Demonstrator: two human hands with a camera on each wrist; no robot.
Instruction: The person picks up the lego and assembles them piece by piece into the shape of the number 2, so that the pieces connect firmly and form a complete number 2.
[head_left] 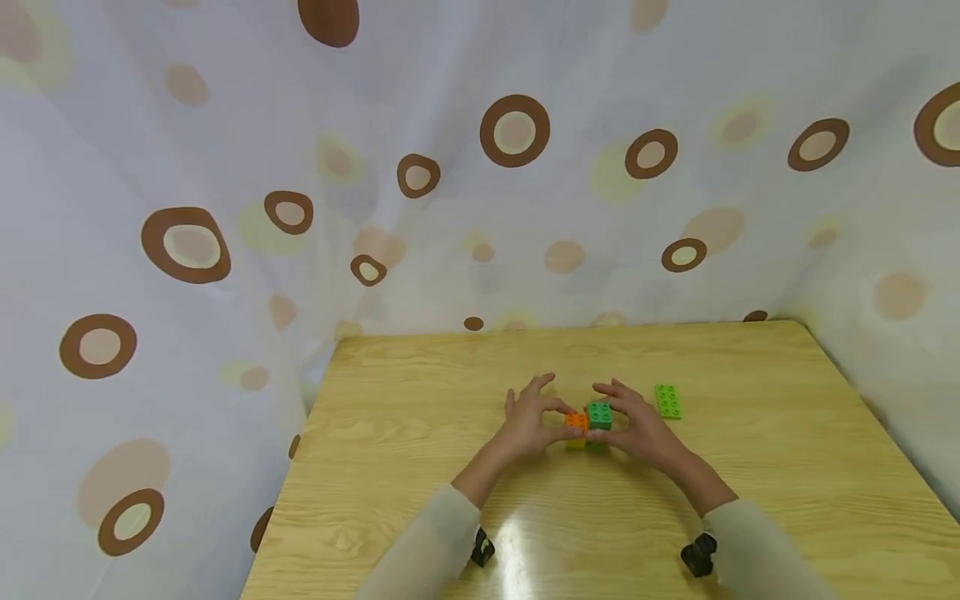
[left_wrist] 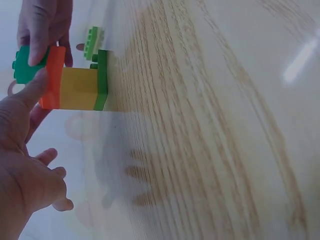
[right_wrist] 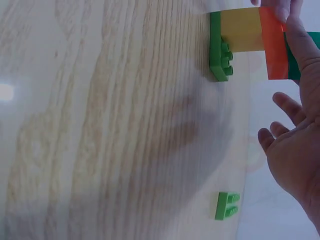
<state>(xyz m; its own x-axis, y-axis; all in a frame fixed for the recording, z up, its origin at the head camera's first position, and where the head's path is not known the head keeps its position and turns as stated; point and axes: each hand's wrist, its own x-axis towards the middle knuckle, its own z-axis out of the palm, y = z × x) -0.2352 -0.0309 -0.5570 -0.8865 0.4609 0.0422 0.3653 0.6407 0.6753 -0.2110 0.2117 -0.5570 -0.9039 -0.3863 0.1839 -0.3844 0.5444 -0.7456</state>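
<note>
A small stack of toy building bricks stands on the table between the two hands. At its bottom lies a thin green brick (left_wrist: 102,80), with a yellow brick (left_wrist: 79,88) on one end. Over the yellow brick sits a flat orange brick (head_left: 576,420), overhanging to the right. A darker green brick (head_left: 599,415) rests on that overhanging part. The left hand (head_left: 528,423) pinches the orange brick between thumb and forefinger, its other fingers spread. From the other side, the right hand (head_left: 643,428) pinches the darker green brick between thumb and fingers.
A loose light-green brick (head_left: 667,402) lies studs up on the wooden table (head_left: 420,417), just beyond the right hand. Behind the table hangs a white curtain (head_left: 450,92) with brown and beige circles. Black wrist cameras are strapped under both forearms.
</note>
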